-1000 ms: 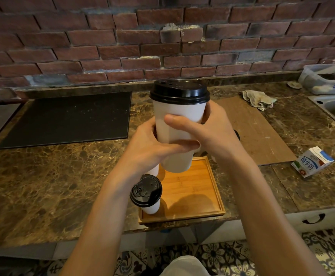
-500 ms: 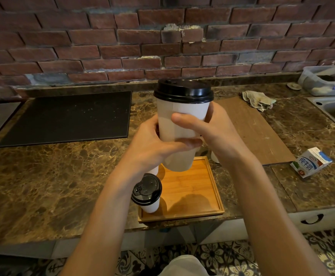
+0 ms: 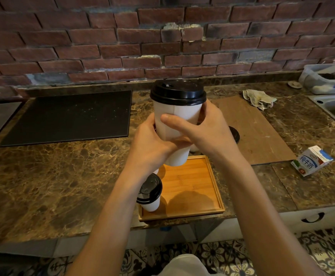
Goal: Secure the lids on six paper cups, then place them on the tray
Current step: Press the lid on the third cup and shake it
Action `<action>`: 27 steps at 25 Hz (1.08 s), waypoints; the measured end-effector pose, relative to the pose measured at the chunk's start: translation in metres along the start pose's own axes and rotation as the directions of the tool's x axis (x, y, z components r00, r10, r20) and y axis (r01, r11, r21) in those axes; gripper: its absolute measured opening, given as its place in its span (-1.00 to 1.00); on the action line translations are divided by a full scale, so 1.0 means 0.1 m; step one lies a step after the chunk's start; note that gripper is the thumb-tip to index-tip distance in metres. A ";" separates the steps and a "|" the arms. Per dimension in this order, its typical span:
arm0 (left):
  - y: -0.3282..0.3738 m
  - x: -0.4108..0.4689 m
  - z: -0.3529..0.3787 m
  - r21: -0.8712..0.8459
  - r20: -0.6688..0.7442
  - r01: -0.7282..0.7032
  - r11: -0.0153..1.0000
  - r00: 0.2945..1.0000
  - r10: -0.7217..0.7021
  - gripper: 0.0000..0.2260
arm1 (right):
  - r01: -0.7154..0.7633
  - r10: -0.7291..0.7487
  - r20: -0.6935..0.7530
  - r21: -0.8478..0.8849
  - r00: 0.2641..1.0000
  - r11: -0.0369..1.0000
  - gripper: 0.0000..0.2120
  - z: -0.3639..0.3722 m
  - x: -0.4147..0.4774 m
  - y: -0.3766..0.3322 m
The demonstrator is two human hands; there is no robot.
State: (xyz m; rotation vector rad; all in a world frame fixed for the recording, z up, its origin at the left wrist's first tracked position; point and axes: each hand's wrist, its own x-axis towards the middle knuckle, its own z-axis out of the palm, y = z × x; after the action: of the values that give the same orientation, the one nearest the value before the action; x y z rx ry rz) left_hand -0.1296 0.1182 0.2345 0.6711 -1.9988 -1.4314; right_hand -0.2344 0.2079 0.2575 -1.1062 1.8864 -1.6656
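I hold a white paper cup (image 3: 174,116) with a black lid (image 3: 177,92) upright in the air above the wooden tray (image 3: 194,188). My left hand (image 3: 152,144) grips its lower left side and my right hand (image 3: 202,132) wraps round its right side, thumb across the front. A second lidded cup (image 3: 150,194) stands in the tray's near left corner. Another white cup (image 3: 160,171) shows partly behind my left wrist. A further black lid (image 3: 234,134) peeks out behind my right hand.
The tray sits at the marble counter's front edge (image 3: 63,232). A black mat (image 3: 71,116) lies at the left, a brown board (image 3: 250,128) and a rag (image 3: 259,98) at the right. A milk carton (image 3: 310,163), a sink (image 3: 334,108) and a plastic tub (image 3: 328,78) are further right.
The held cup has shifted slightly to the right and stays raised; both hands keep their grip on it. The cups on the tray have not moved.
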 end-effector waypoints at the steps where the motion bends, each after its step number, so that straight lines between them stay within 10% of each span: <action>1: -0.02 0.00 0.01 -0.001 -0.018 -0.006 1.000 1.000 0.006 -0.40 | 0.005 -0.005 0.000 -0.006 1.000 1.000 -0.41 0.01 0.00 0.01; 14: -0.16 0.00 -0.12 -0.056 0.033 -0.132 0.990 0.990 0.134 -0.27 | 0.171 -0.170 -0.029 0.015 0.985 0.985 -0.43 -0.04 0.00 0.03; 18: -0.44 -0.05 -0.38 0.085 -0.233 -0.195 0.977 0.950 0.209 -0.47 | 0.207 -0.205 -0.110 0.007 0.973 0.978 -0.40 -0.11 0.01 0.08; 27: -1.87 -0.31 -0.58 0.433 -0.373 0.146 0.890 0.927 0.029 -0.65 | 0.117 -0.120 -0.140 -0.029 0.983 0.993 -0.28 -0.19 -0.10 0.66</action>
State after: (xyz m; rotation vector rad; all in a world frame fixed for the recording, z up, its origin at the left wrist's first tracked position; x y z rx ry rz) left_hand -0.0548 0.0463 0.0652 1.1220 -2.0198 -0.7771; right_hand -0.2617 0.2263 0.1967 -1.1565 1.9625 -1.8385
